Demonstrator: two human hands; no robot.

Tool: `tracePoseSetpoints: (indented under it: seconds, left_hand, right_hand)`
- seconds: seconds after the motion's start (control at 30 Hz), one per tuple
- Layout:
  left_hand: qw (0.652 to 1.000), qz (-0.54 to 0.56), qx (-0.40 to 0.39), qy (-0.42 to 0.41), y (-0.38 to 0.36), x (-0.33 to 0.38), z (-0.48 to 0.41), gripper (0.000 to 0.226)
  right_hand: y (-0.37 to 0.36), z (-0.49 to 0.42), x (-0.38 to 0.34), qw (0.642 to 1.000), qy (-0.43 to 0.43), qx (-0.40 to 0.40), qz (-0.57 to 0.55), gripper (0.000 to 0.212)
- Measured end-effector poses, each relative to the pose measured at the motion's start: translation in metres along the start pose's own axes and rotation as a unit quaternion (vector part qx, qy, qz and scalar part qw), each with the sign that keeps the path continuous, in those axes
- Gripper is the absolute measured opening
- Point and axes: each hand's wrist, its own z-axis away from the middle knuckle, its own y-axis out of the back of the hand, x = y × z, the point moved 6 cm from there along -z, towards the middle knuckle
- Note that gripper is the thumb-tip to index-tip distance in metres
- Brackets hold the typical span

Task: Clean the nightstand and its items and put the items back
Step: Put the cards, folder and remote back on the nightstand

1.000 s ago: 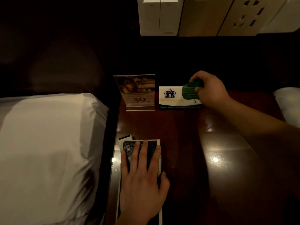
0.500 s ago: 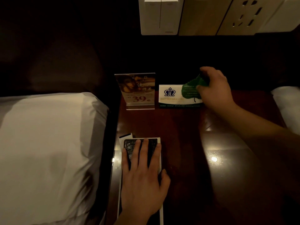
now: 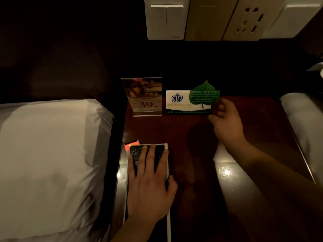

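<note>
Two hands are over the dark red nightstand (image 3: 197, 137), which fills the middle of the frame. The left hand (image 3: 150, 186) lies flat at lower centre on a dark textured pad (image 3: 138, 152) with a white rim. Its fingers are straight and slightly spread, and the thumb hangs off the pad's right edge. A small card (image 3: 132, 144) with a reddish glow pokes out from under the pad's upper left corner.

The right hand (image 3: 227, 123) is right of centre, just beside the right end of a white card (image 3: 178, 103) printed with a blue crown emblem. Its fingers are loosely curled around nothing. They are blurred, and I cannot tell whether the thumb tip touches the card's lower right corner. A green leaf card (image 3: 203, 96) stands upright against the white card's right half, its tip pointing up. Just left of the white card stands a clear acrylic sign (image 3: 143, 96) showing a red "39". All three line the nightstand's far edge.

A white pillow (image 3: 52, 154) fills the lower left of the frame, and a second pillow (image 3: 300, 119) shows at the right edge. A light switch (image 3: 167, 20) and a wall socket (image 3: 250, 20) sit along the top.
</note>
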Motion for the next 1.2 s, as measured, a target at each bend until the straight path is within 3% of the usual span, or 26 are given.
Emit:
tracePoseSetpoints:
  seconds: [0.17,0.27,0.33,0.47,0.57,0.63,0.7,0.83,1.2]
  left_hand:
    - [1.0,0.016,0.003,-0.007,0.003,-0.001,0.001,0.067]
    - [0.992,0.124,0.021,0.016,0.01,-0.008,0.0,0.065]
    - [0.972,0.222,0.051,0.062,0.021,-0.017,0.004,0.065]
    - [0.92,0.309,0.087,0.224,0.044,-0.041,0.046,0.057]
    - [0.855,0.371,0.0,0.361,0.033,-0.053,0.077,0.058]
    - [0.818,0.402,-0.051,0.409,0.017,-0.058,0.089,0.072]
    - [0.804,0.419,-0.053,0.419,0.01,-0.057,0.092,0.075]
    - [0.762,0.485,-0.053,0.426,0.021,-0.053,0.077,0.025]
    - [0.695,0.582,-0.069,0.416,0.021,-0.049,0.067,0.036]
  right_hand:
    - [-0.01,0.043,0.003,0.995,-0.061,-0.043,-0.065,0.05]
    - [-0.032,0.081,-0.001,0.987,-0.072,-0.119,-0.078,0.044]
    - [-0.043,0.11,-0.002,0.977,-0.083,-0.17,-0.095,0.041]
    - [-0.045,0.169,0.005,0.96,-0.101,-0.236,-0.113,0.037]
    - [-0.04,0.209,0.009,0.957,-0.09,-0.255,-0.103,0.039]
    - [-0.039,0.231,0.01,0.96,-0.065,-0.262,-0.07,0.045]
    - [-0.04,0.249,0.006,0.959,-0.047,-0.275,-0.051,0.052]
    - [-0.05,0.259,0.004,0.96,-0.034,-0.277,-0.025,0.055]
    - [-0.062,0.241,-0.001,0.977,0.0,-0.204,0.062,0.056]
